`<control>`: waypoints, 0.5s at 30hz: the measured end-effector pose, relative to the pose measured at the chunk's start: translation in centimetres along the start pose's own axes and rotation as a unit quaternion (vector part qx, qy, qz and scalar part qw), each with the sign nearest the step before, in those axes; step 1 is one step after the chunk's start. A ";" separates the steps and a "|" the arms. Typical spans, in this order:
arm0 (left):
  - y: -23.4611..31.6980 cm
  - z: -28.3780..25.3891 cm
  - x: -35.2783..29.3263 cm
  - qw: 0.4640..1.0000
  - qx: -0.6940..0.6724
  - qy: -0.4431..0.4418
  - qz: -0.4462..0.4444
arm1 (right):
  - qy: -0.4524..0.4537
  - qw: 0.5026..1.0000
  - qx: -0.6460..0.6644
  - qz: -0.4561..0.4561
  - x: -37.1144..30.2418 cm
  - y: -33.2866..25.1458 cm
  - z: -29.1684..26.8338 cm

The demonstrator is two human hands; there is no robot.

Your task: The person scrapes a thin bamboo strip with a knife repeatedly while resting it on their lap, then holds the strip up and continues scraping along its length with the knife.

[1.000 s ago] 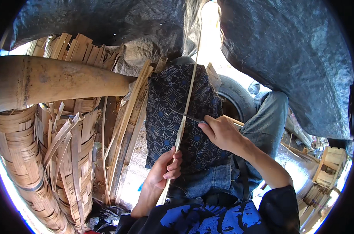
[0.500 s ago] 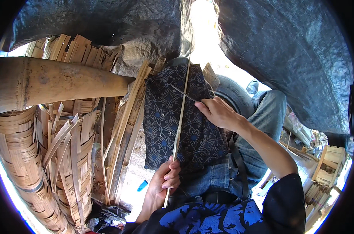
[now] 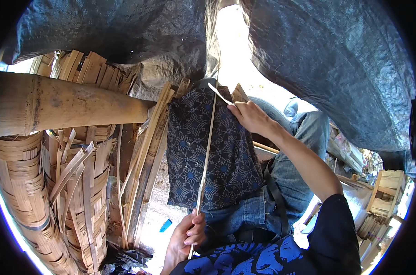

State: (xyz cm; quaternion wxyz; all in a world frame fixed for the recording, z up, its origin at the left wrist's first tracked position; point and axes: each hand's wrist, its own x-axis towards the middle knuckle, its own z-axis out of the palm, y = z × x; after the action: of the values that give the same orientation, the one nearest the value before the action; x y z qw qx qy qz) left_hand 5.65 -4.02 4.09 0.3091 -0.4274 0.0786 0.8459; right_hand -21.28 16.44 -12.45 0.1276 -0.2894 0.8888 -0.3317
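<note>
My left hand (image 3: pixel 188 233) is closed round the lower end of a long, thin bamboo strip (image 3: pixel 200 195). The strip runs away from me over a dark patterned cloth (image 3: pixel 194 151) with blue dots, which covers my lap. Closed on a knife (image 3: pixel 220 94), my right hand (image 3: pixel 253 120) is beyond the middle of the cloth. The knife's blade shines brightly and crosses the strip near the cloth's far edge. Its handle is mostly hidden in my fingers.
A thick bamboo pole (image 3: pixel 79 98) juts in from the left above woven bamboo baskets (image 3: pixel 22 174). Split bamboo slats (image 3: pixel 146 146) lean beside the cloth. Dark plastic sheets (image 3: pixel 336 59) hang ahead. A small wooden crate (image 3: pixel 385 192) stands at the right.
My right hand has moved farther away along the strip with the knife, whose blade has turned from dark to bright. The left hand sits slightly lower in the picture, still gripping the strip.
</note>
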 end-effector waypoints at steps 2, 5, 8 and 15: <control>-0.1 -0.1 0.1 0.999 -0.038 0.002 0.007 | -0.002 0.998 -0.004 0.069 1.4 1.6 -0.8; -0.1 -0.2 0.4 0.999 -0.047 -0.003 0.010 | 0.098 0.977 -0.052 0.183 2.8 4.0 -2.4; 1.0 0.8 2.0 0.989 0.134 0.038 0.044 | 0.051 0.961 0.096 0.254 1.3 -1.2 -4.8; 3.2 2.4 7.3 0.948 0.283 0.067 0.128 | -0.034 0.991 0.127 0.035 -6.7 -7.6 -3.8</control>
State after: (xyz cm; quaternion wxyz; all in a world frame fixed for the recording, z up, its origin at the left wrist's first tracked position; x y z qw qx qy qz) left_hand -1.07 -2.34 -0.49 0.3009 -0.3641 0.3894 0.7908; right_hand -14.27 17.74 -4.41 0.2049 -0.2504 0.8445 -0.4268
